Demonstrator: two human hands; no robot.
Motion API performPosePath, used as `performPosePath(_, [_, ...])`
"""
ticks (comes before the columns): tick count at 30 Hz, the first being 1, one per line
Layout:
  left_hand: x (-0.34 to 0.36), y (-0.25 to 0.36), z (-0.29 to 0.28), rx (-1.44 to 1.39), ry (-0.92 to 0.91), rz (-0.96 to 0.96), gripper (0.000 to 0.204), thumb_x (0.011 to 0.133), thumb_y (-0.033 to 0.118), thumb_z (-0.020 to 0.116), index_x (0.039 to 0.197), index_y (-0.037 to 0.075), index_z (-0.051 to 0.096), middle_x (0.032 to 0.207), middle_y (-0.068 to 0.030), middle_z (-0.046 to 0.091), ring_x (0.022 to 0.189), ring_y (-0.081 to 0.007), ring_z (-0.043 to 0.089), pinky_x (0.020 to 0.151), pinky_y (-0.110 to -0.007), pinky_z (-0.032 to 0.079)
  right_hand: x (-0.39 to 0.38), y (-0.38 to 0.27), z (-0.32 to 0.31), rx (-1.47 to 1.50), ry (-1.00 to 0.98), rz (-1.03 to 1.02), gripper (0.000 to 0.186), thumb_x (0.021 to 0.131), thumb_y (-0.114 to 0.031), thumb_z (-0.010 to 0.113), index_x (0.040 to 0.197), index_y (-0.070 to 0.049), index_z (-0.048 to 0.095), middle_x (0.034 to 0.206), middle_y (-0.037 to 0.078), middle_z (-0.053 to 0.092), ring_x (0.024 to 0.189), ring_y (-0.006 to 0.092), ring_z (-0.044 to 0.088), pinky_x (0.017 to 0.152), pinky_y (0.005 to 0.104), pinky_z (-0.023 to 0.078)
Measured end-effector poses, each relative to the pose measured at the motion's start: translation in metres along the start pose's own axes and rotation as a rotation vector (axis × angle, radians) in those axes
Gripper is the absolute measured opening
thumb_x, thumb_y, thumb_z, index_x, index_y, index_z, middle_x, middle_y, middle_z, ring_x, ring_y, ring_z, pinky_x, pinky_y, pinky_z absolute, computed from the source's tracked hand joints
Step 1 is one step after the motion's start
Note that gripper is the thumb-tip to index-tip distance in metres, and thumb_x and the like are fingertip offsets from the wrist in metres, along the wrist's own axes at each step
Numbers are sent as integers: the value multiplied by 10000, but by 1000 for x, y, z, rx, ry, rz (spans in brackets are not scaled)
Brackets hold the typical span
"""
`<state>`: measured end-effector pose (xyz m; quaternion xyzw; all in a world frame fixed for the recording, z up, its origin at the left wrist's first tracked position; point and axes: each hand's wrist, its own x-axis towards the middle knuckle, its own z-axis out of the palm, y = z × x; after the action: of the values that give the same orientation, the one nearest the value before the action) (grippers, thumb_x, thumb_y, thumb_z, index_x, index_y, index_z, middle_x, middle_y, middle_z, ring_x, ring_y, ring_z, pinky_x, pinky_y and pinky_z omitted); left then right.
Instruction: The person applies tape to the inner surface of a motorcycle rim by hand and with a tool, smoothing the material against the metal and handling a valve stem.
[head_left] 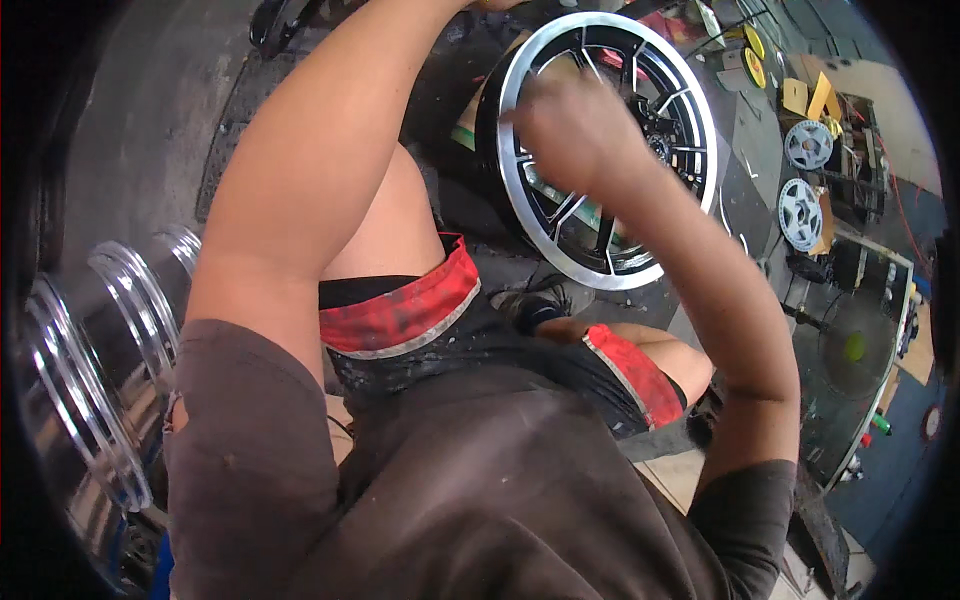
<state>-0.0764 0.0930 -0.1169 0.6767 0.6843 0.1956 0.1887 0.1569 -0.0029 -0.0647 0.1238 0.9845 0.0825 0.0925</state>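
Over the floor (632,311), showed a spoked wheel (660,132) (judged stiff, heavyish; best gripped at opposite rim edges) beneath the blurred right hand (578,132); could not tell its grip or the cropped left hand's (496,4).

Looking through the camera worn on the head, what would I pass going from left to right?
Shiny silver rims → the person's left forearm → the large black wheel with a silver edge → a pale grey spoked disc → a small round red-edged thing.

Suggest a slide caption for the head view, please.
A blurred right hand over a black-and-silver spoked wheel, with shiny metal rims at left.
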Motion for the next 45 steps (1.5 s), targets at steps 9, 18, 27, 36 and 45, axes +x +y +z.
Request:
performPosePath(9, [12, 15, 11, 80, 1, -13, 391, 873, 345, 776, 1128, 51, 813, 1145, -225, 769, 1103, -397, 737, 974, -462, 584, 71, 47, 51, 76, 98, 368, 193, 917, -192, 659, 1009, -74, 780, 1006, 163, 794, 983, 362, 777, 846, 509, 600])
performPosePath(18, [3, 21, 7, 22, -27, 16, 371, 910, 337, 782, 1130, 39, 806, 1110, -223, 783, 1026, -377, 760, 918, -459, 592, -19, -57, 38, -11, -81, -89, 131, 853, -265, 688, 815, -191, 789, 986, 66, 728, 951, 219, 726, 852, 369, 482])
performPosePath(27, [-32, 48, -7, -75, -209, -130, 426, 932, 364, 768, 1194, 28, 784, 1104, -232, 784, 1000, -366, 766, 892, -462, 597, -165, -59, 58, 213, -368, -149, 84, 814, -239, 717, 836, -193, 783, 986, 41, 698, 970, 216, 679, 893, 378, 480])
performPosePath(36, [-74, 69, 48, 281, -344, 50, 726, 862, 235, 809, 1430, -96, 500, 1261, -328, 700, 1187, -456, 687, 1018, -508, 550, -304, 98, 106, 629, 144, 1295, 282, 1049, -225, 592, 1168, 15, 681, 1040, 159, 733, 920, 294, 752, 779, 374, 542])
performPosePath(45, [-29, 31, 69, 382, -261, 11, 713, 872, 249, 790, 1426, -109, 518, 1235, -330, 705, 1168, -461, 696, 1008, -506, 557, -281, 41, 120, 1168, -66, 1262, 260, 1020, -228, 605, 1113, -11, 714, 874, 59, 669, 700, 140, 656, 586, 299, 490])
